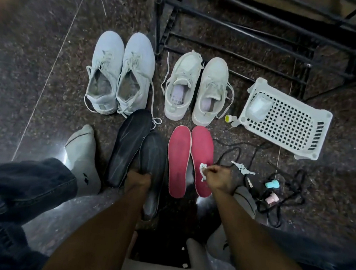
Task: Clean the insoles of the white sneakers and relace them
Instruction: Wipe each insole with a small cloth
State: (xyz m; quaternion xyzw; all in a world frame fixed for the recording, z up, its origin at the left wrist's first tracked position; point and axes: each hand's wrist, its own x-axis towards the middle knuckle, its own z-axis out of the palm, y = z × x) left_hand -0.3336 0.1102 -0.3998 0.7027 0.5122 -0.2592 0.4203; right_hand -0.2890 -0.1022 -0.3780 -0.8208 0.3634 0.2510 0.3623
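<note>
Two pairs of white sneakers stand on the dark floor: a larger pair (pixel 119 72) at left and a smaller pair (pixel 196 88) at right, laces loose. In front of them lie two black insoles and two red insoles (pixel 179 157). My left hand (pixel 138 180) grips the right black insole (pixel 153 152) near its middle; the other black insole (pixel 131 138) lies beside it. My right hand (pixel 218 176) pinches a small white wipe (pixel 203 167) against the right red insole (pixel 202 151).
A white perforated basket (pixel 289 123) lies on its side at right, a small yellow-capped bottle (pixel 230 118) by it. Black laces (pixel 281 191), small teal and pink items and white scraps lie at right. A black metal rack (pixel 251 27) stands behind. My socked feet flank the insoles.
</note>
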